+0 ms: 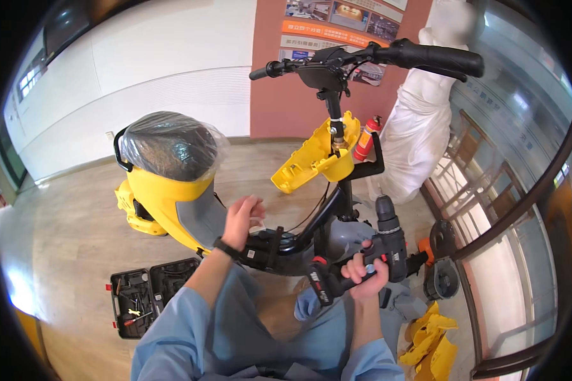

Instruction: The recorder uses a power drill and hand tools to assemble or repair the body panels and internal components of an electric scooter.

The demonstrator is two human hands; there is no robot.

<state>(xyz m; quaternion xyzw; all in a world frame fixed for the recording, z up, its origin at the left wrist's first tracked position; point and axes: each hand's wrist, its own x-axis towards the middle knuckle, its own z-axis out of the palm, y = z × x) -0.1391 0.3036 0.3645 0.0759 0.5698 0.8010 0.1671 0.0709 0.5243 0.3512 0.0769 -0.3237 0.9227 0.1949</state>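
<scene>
left hand (240,221) loosely curled near scooter (156,198) | right hand (367,277) gripping drill (393,246) | floor (76,247) stretches left beyond toolbox (114,307) edge

Bright indoor light, fairly even. Blown-out glare on the floor (21,293) far left; reflections across the glass panels (499,82) right; glints on the plastic seat cover (170,145). Drill (389,244) reasonably sharp; white figure's head (452,25) blurred out. Fisheye bowing, black rim.

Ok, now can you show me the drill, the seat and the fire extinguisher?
Drill (394,246): head view, on its dark body.
Seat (167,146): head view, middle of its plastic-wrapped cushion.
Fire extinguisher (365,141): head view, middle of its tank.
</scene>
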